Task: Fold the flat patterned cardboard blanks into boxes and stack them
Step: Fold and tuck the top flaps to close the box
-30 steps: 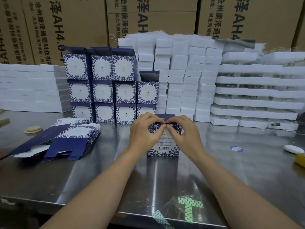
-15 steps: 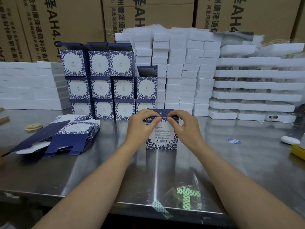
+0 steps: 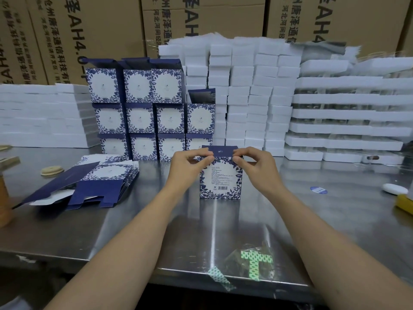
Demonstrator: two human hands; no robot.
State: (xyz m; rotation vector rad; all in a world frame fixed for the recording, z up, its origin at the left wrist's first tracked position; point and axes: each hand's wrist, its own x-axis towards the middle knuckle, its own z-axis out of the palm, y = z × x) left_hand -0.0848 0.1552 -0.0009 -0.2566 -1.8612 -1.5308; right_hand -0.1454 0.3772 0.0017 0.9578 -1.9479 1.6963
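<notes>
Right now I see one folded box [image 3: 220,177] standing upright on the brushed steel surface [image 3: 134,224], centre of view, just in front of the stack. Its card is white with a navy leaf border, printed text and a barcode facing me, and a plain navy lid panel on top. The left hand [image 3: 187,163] and right hand [image 3: 257,163] sit at the two top front corners. On each, the thumb and the fingers [image 3: 206,155] pinch the lid's front edge, with the other fingers curled.

Behind it the finished boxes [image 3: 154,113] make a square-faced wall in three rows: I count four at the bottom, four in the middle and three on top, eleven in all. The far-right box of the middle row has its flap up.

To the left a fanned pile of flat blanks [image 3: 100,180] lies on the surface, navy flaps towards me. I cannot count them.

White foam blocks [image 3: 245,97] are stacked in columns behind, against brown corrugated cartons [image 3: 89,30]. One round wooden disc [image 3: 52,170], one blue sticker [image 3: 318,190] and one T of green patterned tape [image 3: 256,261] lie on the steel.
</notes>
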